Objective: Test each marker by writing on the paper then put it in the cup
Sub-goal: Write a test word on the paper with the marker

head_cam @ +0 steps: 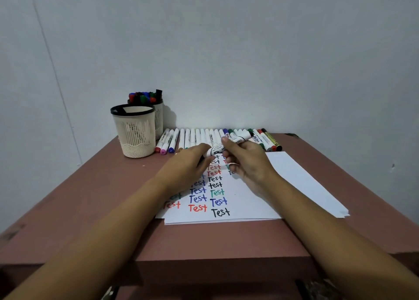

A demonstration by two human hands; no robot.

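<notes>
One whiteboard marker (218, 148) is hovering just over the written paper (294, 186), its long axis running near-left to far-right. The left hand (186, 163) is pinching its nearer end, and the right hand (247, 161) is curling round the barrel. The empty mesh cup (133, 134) is standing far-left on the bench (90, 197), nearer the left hand.

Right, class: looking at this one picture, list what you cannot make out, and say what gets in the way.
Head view, all of it:
- Held marker: whether its near end is capped; the left hand covers it.
- Paper: some written words, hidden under both hands, right hand included.
- Front cup: its contents, behind its own wall.
- Row of markers: their labels, too small.
</notes>
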